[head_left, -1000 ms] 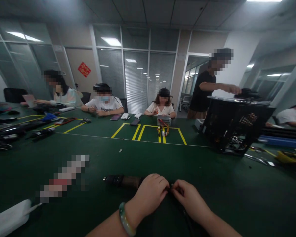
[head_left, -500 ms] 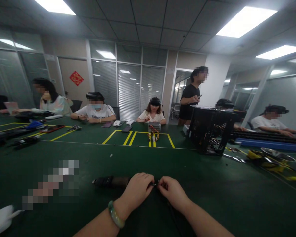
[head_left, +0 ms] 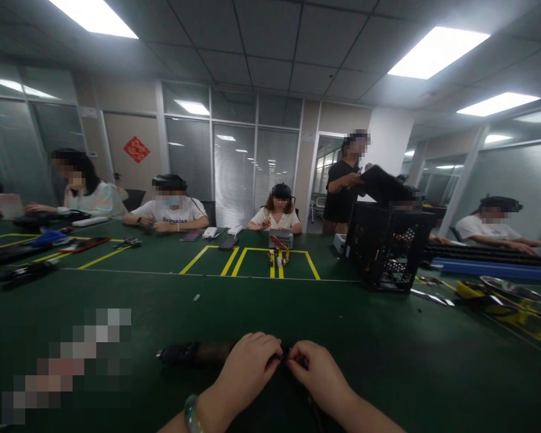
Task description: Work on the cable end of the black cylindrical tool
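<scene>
A dark electric screwdriver [head_left: 207, 355] lies lengthwise on the green table, its metal tip pointing left. My left hand [head_left: 252, 364] is closed around the tail end, covering that part of the tool. Close beside it, my right hand [head_left: 318, 370] pinches what looks like the end of a black cable [head_left: 314, 409], which trails down under the wrist. The fingertips of both hands nearly meet, and the small dark piece between them is mostly hidden. A green bangle [head_left: 193, 415] circles my left wrist.
A black computer case [head_left: 388, 252] stands at the right, with a yellow bundle [head_left: 500, 307] beyond it. Yellow tape marks [head_left: 247, 264] and a grey box with wires [head_left: 280, 239] lie ahead. Tools [head_left: 31, 270] sit at left. Several people are around the table.
The view has tilted up slightly, so my hands and the screwdriver appear lower. My hands keep their hold. The standing person now holds a dark panel over the computer case.
</scene>
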The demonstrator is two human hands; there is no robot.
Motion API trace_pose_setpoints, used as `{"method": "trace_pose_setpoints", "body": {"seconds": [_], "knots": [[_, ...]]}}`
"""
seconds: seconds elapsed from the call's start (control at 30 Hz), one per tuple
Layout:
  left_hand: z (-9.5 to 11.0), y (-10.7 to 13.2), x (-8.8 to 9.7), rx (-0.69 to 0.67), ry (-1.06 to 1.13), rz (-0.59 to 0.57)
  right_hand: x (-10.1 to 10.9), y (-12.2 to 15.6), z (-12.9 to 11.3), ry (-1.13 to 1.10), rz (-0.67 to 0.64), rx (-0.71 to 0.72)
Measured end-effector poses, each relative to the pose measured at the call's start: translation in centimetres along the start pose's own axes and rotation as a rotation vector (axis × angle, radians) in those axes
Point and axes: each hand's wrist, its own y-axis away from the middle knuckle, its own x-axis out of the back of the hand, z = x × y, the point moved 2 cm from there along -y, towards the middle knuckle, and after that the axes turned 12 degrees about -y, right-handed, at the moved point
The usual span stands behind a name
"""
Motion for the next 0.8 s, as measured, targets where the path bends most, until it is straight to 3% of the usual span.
{"method": "trace_pose_setpoints", "body": {"seconds": [0.8], "knots": [[-0.36, -0.06, -0.48, 0.072, 0.046, -0.028, 0.17, -0.17, -0.03, -0.025, -0.004, 0.000]]}}
